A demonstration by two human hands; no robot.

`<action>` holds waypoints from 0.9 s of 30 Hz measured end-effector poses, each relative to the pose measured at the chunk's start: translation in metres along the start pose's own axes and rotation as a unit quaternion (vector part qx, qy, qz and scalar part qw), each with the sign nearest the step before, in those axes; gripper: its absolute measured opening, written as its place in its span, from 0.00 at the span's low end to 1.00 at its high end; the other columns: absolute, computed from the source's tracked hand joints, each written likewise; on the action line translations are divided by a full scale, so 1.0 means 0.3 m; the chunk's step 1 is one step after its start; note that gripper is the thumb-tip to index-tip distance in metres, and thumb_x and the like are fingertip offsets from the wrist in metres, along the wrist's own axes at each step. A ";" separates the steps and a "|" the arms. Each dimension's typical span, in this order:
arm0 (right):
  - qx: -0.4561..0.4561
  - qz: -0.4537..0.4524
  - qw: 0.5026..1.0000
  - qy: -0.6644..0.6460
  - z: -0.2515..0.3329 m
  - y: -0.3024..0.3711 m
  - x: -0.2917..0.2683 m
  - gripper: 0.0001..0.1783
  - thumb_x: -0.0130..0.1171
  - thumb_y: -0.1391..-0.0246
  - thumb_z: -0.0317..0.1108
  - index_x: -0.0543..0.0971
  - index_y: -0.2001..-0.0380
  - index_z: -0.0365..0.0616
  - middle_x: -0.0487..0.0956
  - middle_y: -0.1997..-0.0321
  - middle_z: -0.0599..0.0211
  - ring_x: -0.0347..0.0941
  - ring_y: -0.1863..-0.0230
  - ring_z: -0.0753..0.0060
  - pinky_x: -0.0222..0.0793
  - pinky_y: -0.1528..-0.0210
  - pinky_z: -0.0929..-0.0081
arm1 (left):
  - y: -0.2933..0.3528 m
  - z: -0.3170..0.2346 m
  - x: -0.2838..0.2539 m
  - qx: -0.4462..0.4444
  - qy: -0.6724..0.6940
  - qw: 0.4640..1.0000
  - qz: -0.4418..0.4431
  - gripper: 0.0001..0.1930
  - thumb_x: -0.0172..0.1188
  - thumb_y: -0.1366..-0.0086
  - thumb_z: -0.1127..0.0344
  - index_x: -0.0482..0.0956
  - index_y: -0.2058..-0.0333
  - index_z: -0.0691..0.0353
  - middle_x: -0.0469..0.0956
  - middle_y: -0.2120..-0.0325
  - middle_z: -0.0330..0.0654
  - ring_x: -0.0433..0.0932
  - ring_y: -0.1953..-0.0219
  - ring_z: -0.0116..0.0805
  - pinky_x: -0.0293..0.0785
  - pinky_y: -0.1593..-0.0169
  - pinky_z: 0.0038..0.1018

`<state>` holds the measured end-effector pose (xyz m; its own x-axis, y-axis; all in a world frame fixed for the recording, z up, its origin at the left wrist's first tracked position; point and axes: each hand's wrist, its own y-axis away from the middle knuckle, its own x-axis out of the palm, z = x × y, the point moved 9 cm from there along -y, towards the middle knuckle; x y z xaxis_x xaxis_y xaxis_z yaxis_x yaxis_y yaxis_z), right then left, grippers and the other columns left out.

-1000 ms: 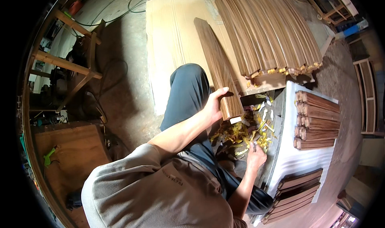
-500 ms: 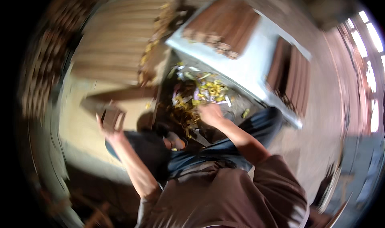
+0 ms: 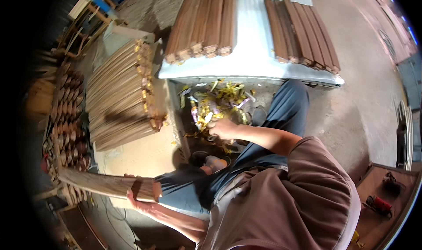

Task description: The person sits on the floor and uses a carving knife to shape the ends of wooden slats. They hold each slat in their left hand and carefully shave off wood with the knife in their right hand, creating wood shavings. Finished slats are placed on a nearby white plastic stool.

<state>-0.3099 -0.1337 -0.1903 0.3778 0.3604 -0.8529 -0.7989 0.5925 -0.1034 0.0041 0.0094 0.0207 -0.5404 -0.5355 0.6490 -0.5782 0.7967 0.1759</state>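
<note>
My left hand is closed around the near end of a long brown wooden board, beside my left knee. The board reaches out to the left, its end face close to the knee. My right hand hangs in front of me with curled fingers, over a heap of yellow and pale crumpled strips on the floor. Whatever those fingers hold, if anything, does not show clearly.
A stack of long boards with yellow-marked ends lies on a pale panel at the left. Ahead, two groups of boards, left and right, rest on a white-covered platform. A wooden tray with tools stands at right.
The view has turned, so the platform now lies straight ahead. My left hand and the board have shifted lower, beside the knee. My right hand remains over the strips.
</note>
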 end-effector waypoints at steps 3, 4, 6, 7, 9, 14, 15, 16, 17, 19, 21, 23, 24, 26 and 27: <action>0.151 0.076 0.984 -0.052 -0.029 -0.026 0.020 0.09 0.59 0.49 0.33 0.81 0.67 0.40 0.78 0.52 0.47 0.80 0.58 0.53 0.78 0.65 0.59 | 0.032 -0.090 0.042 0.112 -0.172 0.979 0.004 0.38 0.65 0.48 0.62 0.66 0.37 0.66 0.75 0.48 0.49 0.76 0.47 0.42 0.75 0.42 0.36; 0.087 0.116 0.987 0.071 0.016 -0.048 0.030 0.09 0.59 0.48 0.34 0.81 0.68 0.40 0.79 0.55 0.48 0.81 0.62 0.54 0.77 0.67 0.59 | 0.047 -0.098 0.022 0.104 -0.198 0.975 0.006 0.40 0.65 0.49 0.61 0.66 0.37 0.67 0.75 0.48 0.49 0.75 0.46 0.43 0.75 0.41 0.36; 0.034 0.116 0.984 0.130 0.050 -0.055 0.021 0.09 0.53 0.42 0.34 0.81 0.70 0.43 0.78 0.76 0.55 0.80 0.74 0.57 0.75 0.74 0.59 | 0.040 -0.058 0.007 0.039 -0.169 0.984 0.050 0.46 0.68 0.56 0.60 0.64 0.36 0.66 0.74 0.50 0.48 0.75 0.49 0.41 0.77 0.44 0.35; 0.036 0.110 0.985 0.129 0.088 -0.057 -0.012 0.09 0.53 0.43 0.33 0.81 0.71 0.44 0.78 0.74 0.54 0.80 0.73 0.56 0.74 0.74 0.59 | 0.055 -0.051 0.044 0.004 -0.126 0.990 0.065 0.47 0.69 0.59 0.60 0.65 0.36 0.66 0.75 0.52 0.46 0.76 0.50 0.39 0.78 0.47 0.34; -0.025 0.109 0.974 0.196 0.098 -0.037 -0.003 0.09 0.53 0.44 0.34 0.81 0.68 0.44 0.80 0.69 0.52 0.81 0.67 0.53 0.76 0.66 0.55 | 0.030 -0.034 0.185 0.027 -0.114 0.987 0.110 0.45 0.67 0.61 0.66 0.66 0.38 0.67 0.76 0.52 0.48 0.77 0.53 0.41 0.79 0.48 0.36; -0.089 -0.059 0.943 0.316 0.215 -0.102 -0.337 0.16 0.50 0.40 0.33 0.80 0.52 0.42 0.80 0.57 0.45 0.78 0.53 0.49 0.78 0.56 0.55 | -0.021 0.017 0.196 -0.153 -0.097 0.947 0.264 0.46 0.68 0.63 0.69 0.66 0.39 0.71 0.76 0.51 0.55 0.80 0.53 0.47 0.82 0.51 0.42; -0.087 -0.059 0.953 0.285 0.250 -0.120 -0.438 0.21 0.54 0.42 0.32 0.76 0.45 0.40 0.73 0.44 0.40 0.72 0.46 0.47 0.77 0.54 0.57 | -0.017 0.039 0.168 -0.179 -0.109 0.941 0.264 0.46 0.68 0.63 0.69 0.66 0.39 0.71 0.76 0.50 0.55 0.80 0.53 0.47 0.82 0.51 0.42; -0.081 -0.091 0.960 0.253 0.296 -0.148 -0.552 0.23 0.53 0.42 0.30 0.75 0.43 0.40 0.69 0.38 0.44 0.71 0.47 0.51 0.77 0.53 0.59 | 0.014 0.037 0.151 -0.205 -0.133 0.935 0.259 0.46 0.68 0.63 0.69 0.66 0.39 0.71 0.76 0.50 0.55 0.80 0.52 0.47 0.82 0.51 0.42; -0.166 -0.148 0.929 0.295 0.437 -0.179 -0.716 0.24 0.56 0.46 0.31 0.76 0.45 0.41 0.69 0.38 0.49 0.70 0.50 0.57 0.76 0.56 0.64 | 0.007 0.025 0.118 -0.235 -0.135 0.931 0.244 0.46 0.68 0.63 0.69 0.66 0.39 0.71 0.76 0.51 0.55 0.80 0.53 0.47 0.82 0.51 0.41; -0.223 -0.213 0.883 0.354 0.515 -0.187 -0.906 0.28 0.57 0.50 0.28 0.74 0.42 0.39 0.65 0.30 0.52 0.71 0.51 0.65 0.76 0.64 0.75 | 0.051 0.038 0.143 -0.276 -0.152 0.908 0.276 0.45 0.69 0.62 0.70 0.66 0.40 0.72 0.75 0.50 0.57 0.80 0.51 0.49 0.81 0.50 0.42; -0.243 -0.266 0.852 0.380 0.517 -0.183 -1.034 0.32 0.57 0.52 0.28 0.74 0.39 0.46 0.68 0.31 0.60 0.71 0.56 0.68 0.72 0.63 0.74 | 0.094 0.092 0.222 -0.313 -0.172 0.883 0.304 0.45 0.70 0.62 0.69 0.66 0.41 0.73 0.76 0.51 0.58 0.80 0.52 0.50 0.81 0.50 0.42; -0.275 -0.314 0.822 0.388 0.470 -0.176 -1.132 0.35 0.57 0.52 0.27 0.71 0.36 0.45 0.68 0.31 0.59 0.73 0.55 0.67 0.74 0.61 0.73 | 0.142 0.122 0.275 -0.346 -0.230 0.858 0.302 0.46 0.71 0.64 0.68 0.67 0.41 0.73 0.78 0.53 0.57 0.81 0.54 0.50 0.81 0.51 0.42; -0.257 -0.266 0.839 0.399 0.438 -0.188 -1.157 0.36 0.57 0.50 0.27 0.68 0.34 0.45 0.68 0.32 0.58 0.74 0.54 0.66 0.75 0.59 0.73 | 0.152 0.154 0.288 -0.371 -0.254 0.839 0.308 0.46 0.71 0.64 0.67 0.67 0.41 0.73 0.78 0.54 0.57 0.81 0.55 0.50 0.82 0.52 0.42; -0.258 -0.206 0.846 0.419 0.352 -0.193 -1.124 0.36 0.56 0.46 0.27 0.64 0.32 0.44 0.68 0.32 0.57 0.72 0.50 0.67 0.76 0.59 0.76 | 0.171 0.214 0.270 -0.400 -0.271 0.805 0.344 0.48 0.72 0.67 0.66 0.67 0.42 0.74 0.79 0.56 0.57 0.82 0.58 0.51 0.82 0.54 0.41; -0.250 -0.184 0.856 0.412 0.335 -0.176 -1.130 0.37 0.56 0.46 0.27 0.63 0.32 0.44 0.68 0.33 0.55 0.71 0.49 0.66 0.77 0.58 0.74 | 0.192 0.221 0.288 -0.416 -0.287 0.785 0.358 0.48 0.72 0.69 0.66 0.67 0.42 0.75 0.79 0.56 0.58 0.83 0.59 0.51 0.82 0.55 0.41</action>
<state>-0.3486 -0.2148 0.1556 0.3527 -0.5379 -0.7657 -0.8755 0.0991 -0.4729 -0.1165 -0.0096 0.0378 -0.8696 0.2854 0.4029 0.4695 0.7304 0.4960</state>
